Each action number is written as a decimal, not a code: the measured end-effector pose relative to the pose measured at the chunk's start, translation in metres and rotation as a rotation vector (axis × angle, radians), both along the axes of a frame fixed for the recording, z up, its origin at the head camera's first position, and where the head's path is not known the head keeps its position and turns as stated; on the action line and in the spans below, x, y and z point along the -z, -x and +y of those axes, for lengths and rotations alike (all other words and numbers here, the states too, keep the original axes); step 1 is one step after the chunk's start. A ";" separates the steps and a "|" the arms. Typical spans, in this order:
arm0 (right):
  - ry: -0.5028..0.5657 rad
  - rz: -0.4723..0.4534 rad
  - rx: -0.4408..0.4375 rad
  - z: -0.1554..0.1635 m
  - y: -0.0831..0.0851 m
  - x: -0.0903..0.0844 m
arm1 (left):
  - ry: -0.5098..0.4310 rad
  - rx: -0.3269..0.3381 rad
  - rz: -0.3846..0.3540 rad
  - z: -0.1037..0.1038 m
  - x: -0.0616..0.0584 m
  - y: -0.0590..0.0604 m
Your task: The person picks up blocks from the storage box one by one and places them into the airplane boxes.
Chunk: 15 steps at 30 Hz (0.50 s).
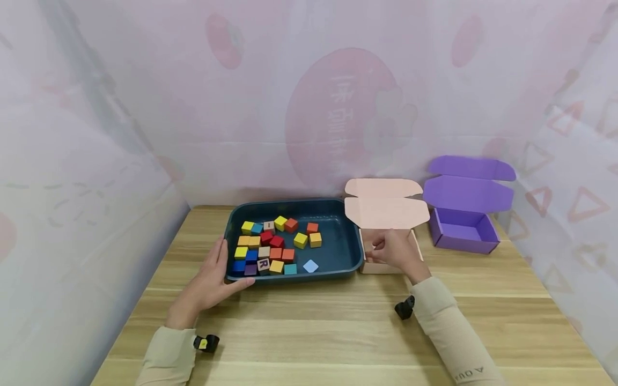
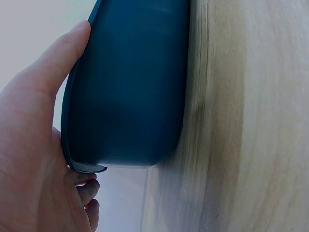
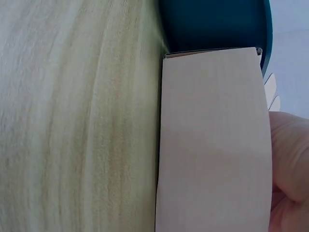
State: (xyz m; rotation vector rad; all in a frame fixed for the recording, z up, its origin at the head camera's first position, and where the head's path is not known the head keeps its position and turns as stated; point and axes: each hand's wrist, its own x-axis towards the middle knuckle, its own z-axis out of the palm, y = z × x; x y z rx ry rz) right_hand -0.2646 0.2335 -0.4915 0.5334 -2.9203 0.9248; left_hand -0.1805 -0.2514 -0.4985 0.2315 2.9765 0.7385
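Observation:
A dark teal tray [image 1: 338,257] holds several coloured cubes [image 1: 277,242] grouped mostly at its left side, with a light blue block [image 1: 310,266] lying apart near the front. My left hand [image 1: 207,279] rests against the tray's front left corner, thumb along the front rim and fingers along the left side. In the left wrist view that thumb [image 2: 67,50] touches the rim. My right hand [image 1: 397,251] reaches into an open pink box [image 1: 381,267] beside the tray, fingers bent. Whether a block is between those fingertips cannot be made out; the box wall hides them in the right wrist view.
An open purple box [image 1: 465,244] stands right of the pink one, its lid raised at the back. Both boxes and the tray stand on a wooden table [image 1: 314,332]. Printed white cloth [image 1: 251,118] hangs behind and at both sides.

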 end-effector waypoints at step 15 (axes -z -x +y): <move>-0.047 0.033 0.127 -0.013 0.008 0.002 | 0.017 0.001 -0.003 -0.002 0.000 0.000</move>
